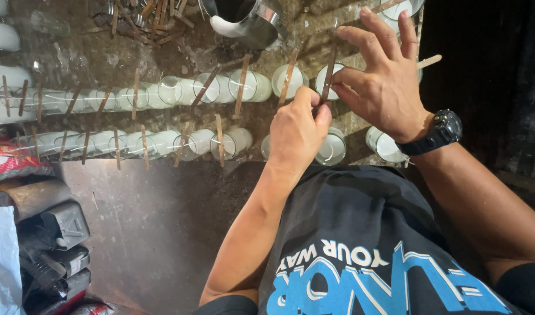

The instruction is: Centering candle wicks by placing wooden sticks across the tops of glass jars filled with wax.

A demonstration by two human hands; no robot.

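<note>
My left hand [298,133] pinches the near end of a thin wooden stick [329,73] that lies across a glass [331,79] filled with white wax. My right hand [381,79], with a black watch [439,133] on the wrist, hovers just beside the same stick, thumb and fingers touching its upper part, other fingers spread. Two rows of wax-filled glasses [162,93] run leftwards on the grimy surface, each with a wooden stick laid across its rim. Another filled glass [333,149] sits right under my left hand.
A metal pouring jug [250,20] with white wax on its lip stands at the back. A heap of spare sticks [145,20] lies to its left. Dark boxes and a red packet [11,160] sit at the left. A bare floor panel [162,227] lies below.
</note>
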